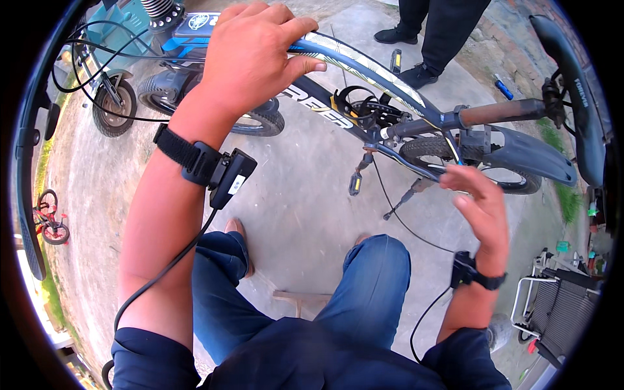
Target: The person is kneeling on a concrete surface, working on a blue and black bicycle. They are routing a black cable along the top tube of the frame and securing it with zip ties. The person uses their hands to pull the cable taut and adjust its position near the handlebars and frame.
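Observation:
My left hand [253, 55] is closed over the top tube [357, 65] of a dark bicycle frame with blue and white trim. My right hand [474, 208] is open, fingers bent and thumb apart, just below the seat tube and beside the rear wheel [523, 185]; I cannot tell whether its fingertips touch the frame. The saddle [578, 110] is at the right, above a black mudguard [526, 156]. The crank [361, 101] and pedal [355, 182] show mid-frame. Straps with cabled devices are on both my wrists.
A person's dark-trousered legs [442, 32] stand beyond the bicycle. A small red bicycle [52, 221] is at left, a scooter wheel [114, 107] behind. A folded chair [559, 312] is at lower right, a blue object [504, 90] on the ground. A low stool [299, 296] is under me.

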Demonstrator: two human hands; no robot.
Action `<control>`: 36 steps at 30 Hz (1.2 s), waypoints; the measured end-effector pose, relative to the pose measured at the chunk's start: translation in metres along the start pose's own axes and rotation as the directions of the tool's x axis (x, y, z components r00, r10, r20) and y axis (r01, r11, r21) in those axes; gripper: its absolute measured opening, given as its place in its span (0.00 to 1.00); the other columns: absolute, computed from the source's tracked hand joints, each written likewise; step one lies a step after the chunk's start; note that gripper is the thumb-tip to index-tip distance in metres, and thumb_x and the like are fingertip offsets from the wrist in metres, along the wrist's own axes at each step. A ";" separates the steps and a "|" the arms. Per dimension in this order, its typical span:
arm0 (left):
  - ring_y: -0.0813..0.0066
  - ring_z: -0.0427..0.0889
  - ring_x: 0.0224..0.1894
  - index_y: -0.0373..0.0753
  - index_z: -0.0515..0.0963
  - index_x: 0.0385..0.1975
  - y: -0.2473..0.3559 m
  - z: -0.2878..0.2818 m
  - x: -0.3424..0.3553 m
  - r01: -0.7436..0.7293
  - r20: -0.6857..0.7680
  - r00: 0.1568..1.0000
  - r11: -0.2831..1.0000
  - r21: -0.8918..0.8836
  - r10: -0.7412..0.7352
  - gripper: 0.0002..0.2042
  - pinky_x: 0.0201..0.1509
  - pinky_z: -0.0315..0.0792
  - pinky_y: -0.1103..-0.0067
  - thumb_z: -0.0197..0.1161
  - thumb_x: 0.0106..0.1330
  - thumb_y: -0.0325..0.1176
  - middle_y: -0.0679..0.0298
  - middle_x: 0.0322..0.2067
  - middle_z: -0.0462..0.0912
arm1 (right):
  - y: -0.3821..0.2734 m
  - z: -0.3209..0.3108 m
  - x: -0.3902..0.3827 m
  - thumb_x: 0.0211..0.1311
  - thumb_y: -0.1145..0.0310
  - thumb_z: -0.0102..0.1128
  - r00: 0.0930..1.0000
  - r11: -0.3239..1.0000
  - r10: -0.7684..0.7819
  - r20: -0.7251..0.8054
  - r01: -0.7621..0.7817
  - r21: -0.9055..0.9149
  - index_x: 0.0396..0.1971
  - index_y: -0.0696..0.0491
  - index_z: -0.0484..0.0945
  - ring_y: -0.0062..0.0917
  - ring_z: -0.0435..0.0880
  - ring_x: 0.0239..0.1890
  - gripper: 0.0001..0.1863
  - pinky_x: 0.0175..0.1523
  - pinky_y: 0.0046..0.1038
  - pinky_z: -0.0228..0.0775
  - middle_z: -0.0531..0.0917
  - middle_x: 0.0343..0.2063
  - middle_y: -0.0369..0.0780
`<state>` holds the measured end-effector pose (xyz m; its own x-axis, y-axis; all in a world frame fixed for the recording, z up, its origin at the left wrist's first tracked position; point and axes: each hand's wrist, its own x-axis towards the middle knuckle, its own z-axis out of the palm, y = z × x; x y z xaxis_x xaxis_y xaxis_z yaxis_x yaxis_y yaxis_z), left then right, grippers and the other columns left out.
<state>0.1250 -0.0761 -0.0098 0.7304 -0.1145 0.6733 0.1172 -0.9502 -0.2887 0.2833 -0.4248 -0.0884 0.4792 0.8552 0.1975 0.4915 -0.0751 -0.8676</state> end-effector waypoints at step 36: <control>0.70 0.80 0.47 0.25 0.66 0.58 -0.102 -0.067 -0.115 0.406 0.326 0.079 -0.268 -0.874 -0.942 0.23 0.49 0.74 0.76 0.60 0.70 0.34 0.55 0.50 0.79 | -0.176 -0.054 0.098 0.51 0.65 0.72 0.804 0.464 -0.475 -0.359 -0.118 -0.878 0.44 0.50 0.78 0.39 0.81 0.45 0.20 0.50 0.32 0.71 0.82 0.41 0.41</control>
<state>-0.0161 0.0150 -0.0123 0.1662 0.9806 0.1036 -0.3225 -0.0452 0.9455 0.2833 -0.3556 0.1082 0.4129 0.5389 0.7343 0.8099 -0.5860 -0.0254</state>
